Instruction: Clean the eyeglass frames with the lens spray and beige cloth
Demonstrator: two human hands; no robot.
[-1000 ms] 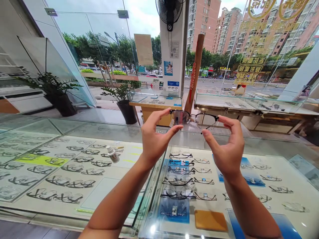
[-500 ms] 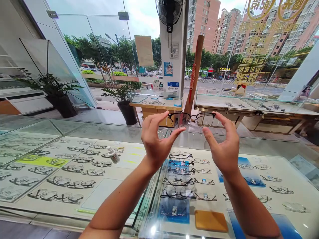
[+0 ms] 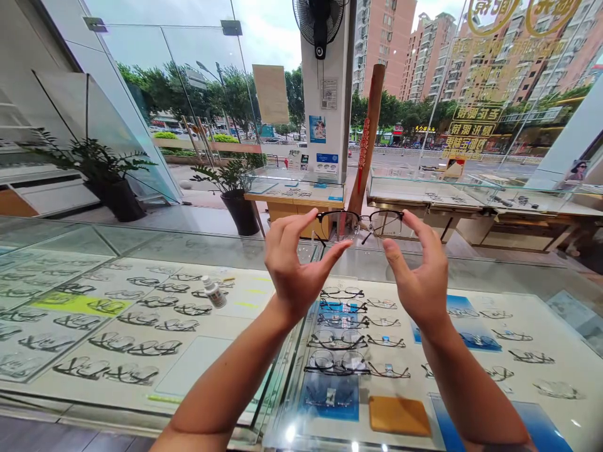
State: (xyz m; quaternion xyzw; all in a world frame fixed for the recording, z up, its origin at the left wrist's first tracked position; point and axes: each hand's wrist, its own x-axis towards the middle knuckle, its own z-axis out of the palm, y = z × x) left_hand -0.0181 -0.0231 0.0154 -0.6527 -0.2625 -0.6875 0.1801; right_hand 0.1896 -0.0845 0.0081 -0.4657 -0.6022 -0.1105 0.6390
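Note:
Held up above the glass counter is a pair of eyeglasses (image 3: 362,220) with dark upper rims and clear lenses. My left hand (image 3: 298,263) grips its left end, forefinger at the top corner and thumb near the lower rim of the left lens. My right hand (image 3: 421,273) has the opposite end, forefinger at the top corner and thumb close under the right lens. Below the lenses the tips of the temples show. Beneath my hands, rows of eyeglasses (image 3: 336,339) lie in the display case. A tan flat case (image 3: 399,415) lies nearer to me.
A small white bottle (image 3: 214,292) stands on the left counter. More frames (image 3: 134,345) fill that side. Beyond the counter are a potted plant (image 3: 240,210), another display case (image 3: 301,193), a leaning wooden post (image 3: 370,125) and a wall fan (image 3: 320,28).
The eyeglasses have tilted slightly, so the temple tips show more clearly below the lenses. My right hand has shifted a little to the left.

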